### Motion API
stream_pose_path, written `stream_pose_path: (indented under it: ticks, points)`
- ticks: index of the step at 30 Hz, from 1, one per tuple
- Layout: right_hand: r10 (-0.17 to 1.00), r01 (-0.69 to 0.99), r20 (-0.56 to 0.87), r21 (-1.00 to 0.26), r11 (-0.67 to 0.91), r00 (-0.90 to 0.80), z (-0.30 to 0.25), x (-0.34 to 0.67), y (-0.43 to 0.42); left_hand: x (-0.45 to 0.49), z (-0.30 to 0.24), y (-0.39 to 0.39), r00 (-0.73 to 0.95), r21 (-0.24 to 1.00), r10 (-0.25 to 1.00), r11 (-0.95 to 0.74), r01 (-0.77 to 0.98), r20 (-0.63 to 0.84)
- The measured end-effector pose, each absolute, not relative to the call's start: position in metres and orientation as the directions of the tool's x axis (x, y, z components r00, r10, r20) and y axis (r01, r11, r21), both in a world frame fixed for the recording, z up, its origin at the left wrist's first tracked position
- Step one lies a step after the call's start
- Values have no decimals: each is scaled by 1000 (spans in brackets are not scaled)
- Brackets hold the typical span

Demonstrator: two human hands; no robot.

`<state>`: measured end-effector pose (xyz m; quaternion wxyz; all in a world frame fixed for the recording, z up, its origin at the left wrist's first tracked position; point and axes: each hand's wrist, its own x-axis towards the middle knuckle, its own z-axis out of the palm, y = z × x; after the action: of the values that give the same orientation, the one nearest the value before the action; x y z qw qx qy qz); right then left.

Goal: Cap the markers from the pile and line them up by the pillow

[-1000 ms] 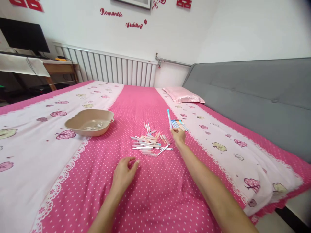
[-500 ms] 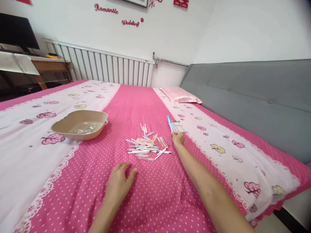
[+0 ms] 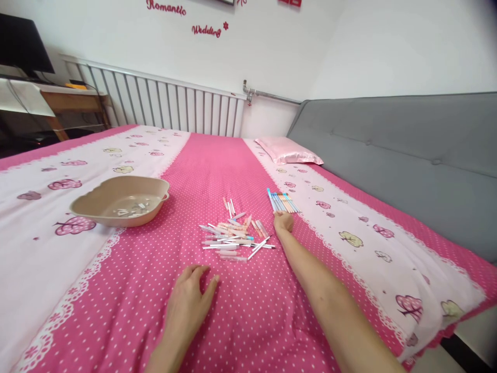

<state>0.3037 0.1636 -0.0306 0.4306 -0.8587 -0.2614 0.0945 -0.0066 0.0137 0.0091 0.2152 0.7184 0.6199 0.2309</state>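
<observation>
My right hand is closed, its fingertips pinching the near end of a blue-capped pen. This pen lies along the left side of a neat row of pens with blue and brown ends, and its cap reaches a little beyond theirs. My left hand rests on the bedspread with thumb and fingers apart, holding nothing. Between the hands and farther off is a loose pile of pen parts: clear and pinkish barrels, caps and thin white refills. Several more pieces lie just behind it.
Left of the pile, a beige plastic basin holds small white pieces. The pink dotted bedspread covers the bed. A pink pillow lies by the grey headboard. A white radiator stands behind, with a desk at far left.
My right hand has drawn the pinched pen slightly toward me, so its cap sticks out less past the row. The left hand stays nearly still. The camera view has shifted slightly.
</observation>
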Motion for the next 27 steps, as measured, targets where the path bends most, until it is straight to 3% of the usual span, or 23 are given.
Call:
stream_pose_path:
  ticks: [16, 27]
  points:
    - [543, 365, -20, -719, -591, 840, -27, 300, 166, -7, 10, 13, 133, 562, 991, -124, 818, 26]
    - [485, 345, 1, -705, -620, 875, -26, 300, 166, -6, 10, 12, 136, 551, 991, -125, 825, 21]
